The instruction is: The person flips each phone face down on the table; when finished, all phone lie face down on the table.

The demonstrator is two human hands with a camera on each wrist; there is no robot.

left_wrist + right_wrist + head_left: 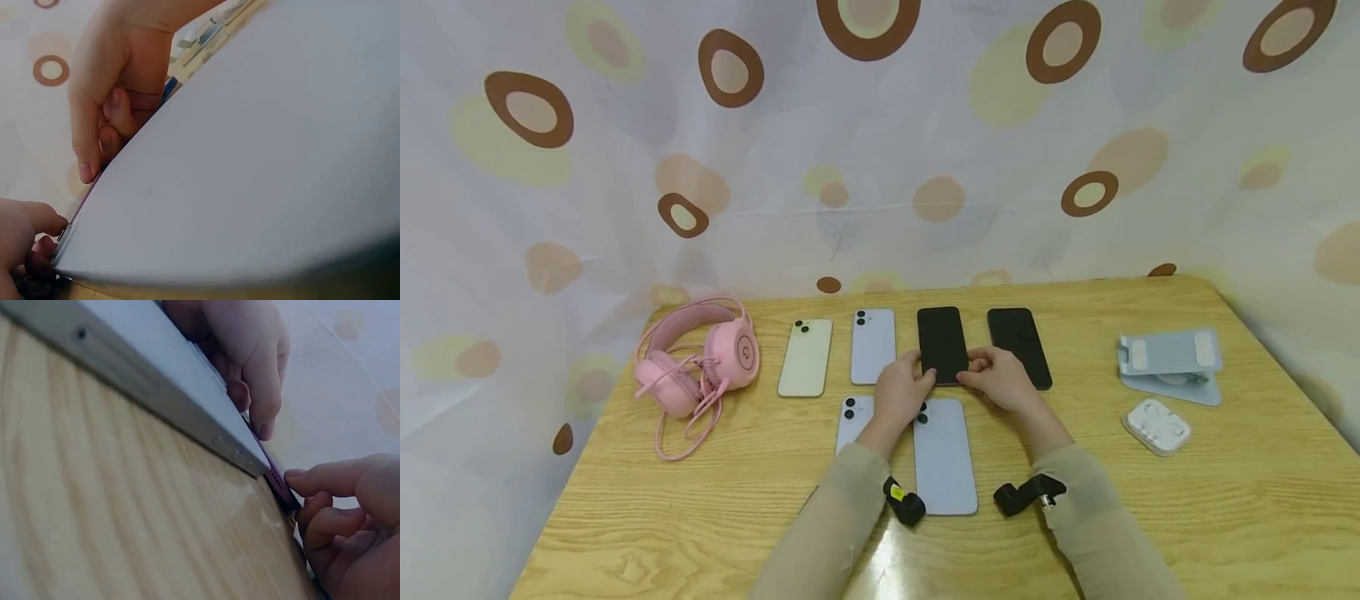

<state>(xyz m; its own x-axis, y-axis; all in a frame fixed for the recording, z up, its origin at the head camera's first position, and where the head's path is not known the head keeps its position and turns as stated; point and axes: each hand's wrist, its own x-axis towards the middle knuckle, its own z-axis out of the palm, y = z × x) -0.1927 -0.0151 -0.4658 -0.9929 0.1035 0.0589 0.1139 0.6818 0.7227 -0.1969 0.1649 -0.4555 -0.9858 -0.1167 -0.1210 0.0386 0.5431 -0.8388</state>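
Observation:
In the head view a phone with its black screen up [942, 337] lies in the back row on the table. My left hand [898, 392] holds its near left corner, and my right hand [1000, 379] grips its near right corner with thumb and curled fingers. The phone's purple edge [277, 480] shows between the two hands in the right wrist view. Just nearer lies a pale lavender phone [946, 458], back up; a phone's pale back [206, 169] fills much of the left wrist view. Another lavender phone [852, 421] is partly hidden by my left arm.
The back row also holds a cream phone [805, 358], a lavender phone [873, 346] and a black-screened phone [1020, 346]. Pink headphones [733, 354] lie at left. A folded light-blue stand [1172, 354] and white earphones in a case [1157, 427] are at right. A patterned cloth [880, 150] hangs behind.

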